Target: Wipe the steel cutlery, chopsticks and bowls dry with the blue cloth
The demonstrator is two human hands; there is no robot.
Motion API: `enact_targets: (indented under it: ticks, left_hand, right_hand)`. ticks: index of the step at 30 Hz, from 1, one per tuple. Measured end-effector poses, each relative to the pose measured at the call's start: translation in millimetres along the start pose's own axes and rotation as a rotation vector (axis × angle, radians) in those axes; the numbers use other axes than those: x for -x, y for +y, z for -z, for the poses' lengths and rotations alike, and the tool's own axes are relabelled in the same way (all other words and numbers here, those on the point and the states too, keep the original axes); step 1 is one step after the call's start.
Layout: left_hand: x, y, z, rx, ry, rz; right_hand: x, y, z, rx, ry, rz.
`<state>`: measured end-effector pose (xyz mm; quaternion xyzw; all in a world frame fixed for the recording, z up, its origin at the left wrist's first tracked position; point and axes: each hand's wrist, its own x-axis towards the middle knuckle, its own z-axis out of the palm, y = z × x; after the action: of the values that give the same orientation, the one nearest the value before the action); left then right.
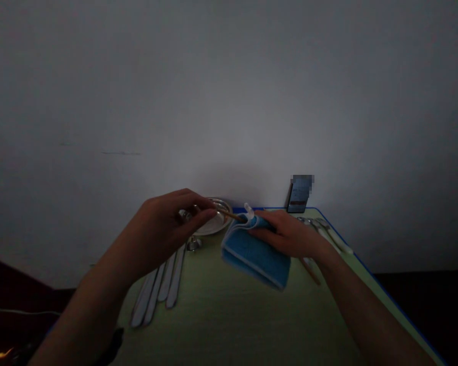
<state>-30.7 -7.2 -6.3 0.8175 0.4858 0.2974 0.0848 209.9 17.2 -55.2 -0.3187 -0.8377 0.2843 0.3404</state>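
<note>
My left hand (pixel 179 218) pinches the end of a thin brown stick-like handle (pixel 231 215) between thumb and fingers. The handle's other end runs into a folded blue cloth (pixel 257 254) with pale edging. My right hand (pixel 286 231) is closed around the top of that cloth, which hangs above the table. A small whitish tip (pixel 248 209) pokes up at the cloth's fold; I cannot tell whether it belongs to the handle. Behind my left fingers sits a round metal plate (pixel 223 206), partly hidden, with a small shiny metal piece (pixel 194 244) in front.
Several long flat metal utensils (pixel 171 284) lie on the left of the pale green table (pixel 229 325). Spoon-like cutlery (pixel 334 238) rests at the right, with a brown stick (pixel 311 272) under my right wrist. A phone (pixel 299 195) leans against the wall (pixel 229 101).
</note>
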Motion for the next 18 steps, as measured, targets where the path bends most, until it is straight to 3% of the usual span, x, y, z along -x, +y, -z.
enact_targets:
  ticks: [6, 9, 12, 15, 18]
  left_hand:
    - [-0.6, -2.7, -4.3, -0.018, -0.031, -0.023]
    - [0.0, -1.2, -4.6, 0.006, -0.033, 0.029]
    - [0.9, -2.0, -5.7, 0.010, -0.091, 0.068]
    - [4.0, -5.5, -12.5, -0.004, -0.261, 0.031]
    - [10.0, -4.9, -26.0, 0.010, -0.460, 0.016]
  right_hand:
    - [-0.3, -5.8, 2.1, -0.036, 0.058, -0.024]
    - [-0.6, -5.9, 0.3, -0.070, 0.074, -0.039]
    - [-3.9, -2.0, -5.6, -0.253, 0.367, -0.081]
    - [-10.2, 1.7, -12.6, -0.567, 0.696, -0.141]
    - [-17.3, 2.6, -19.1, -0.892, 0.765, -0.224]
